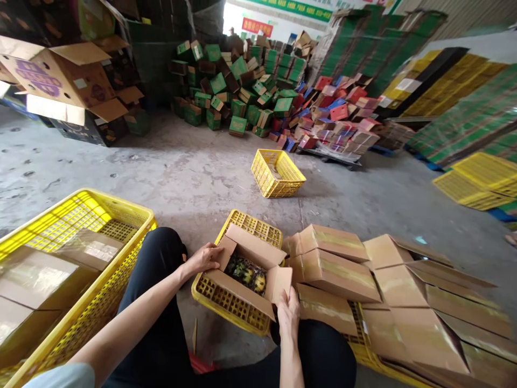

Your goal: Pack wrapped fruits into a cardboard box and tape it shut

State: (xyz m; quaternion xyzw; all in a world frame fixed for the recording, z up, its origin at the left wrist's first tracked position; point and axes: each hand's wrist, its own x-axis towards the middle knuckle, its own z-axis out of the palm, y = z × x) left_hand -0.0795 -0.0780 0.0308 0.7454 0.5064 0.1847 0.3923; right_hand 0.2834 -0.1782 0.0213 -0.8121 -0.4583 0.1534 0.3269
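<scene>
An open cardboard box [241,291] sits between my knees on an upturned yellow plastic crate [258,230]. Its flaps stand up, and inside lie several green and yellowish fruits [247,275] with dark patches, under what looks like shiny clear film; I cannot tell their kind. My left hand [205,258] grips the box's left end flap, thumb and fingers around the cardboard. At the opposite end, my right hand [288,311] holds the right flap, its fingers partly hidden behind it.
Left of me, a big yellow crate [133,245] holds taped cartons [40,275]. To my right, several brown cartons [343,269] rest on yellow crates. A smaller yellow basket [278,188] stands on the concrete floor ahead. Behind it are heaped green boxes [238,125] and red boxes [338,112].
</scene>
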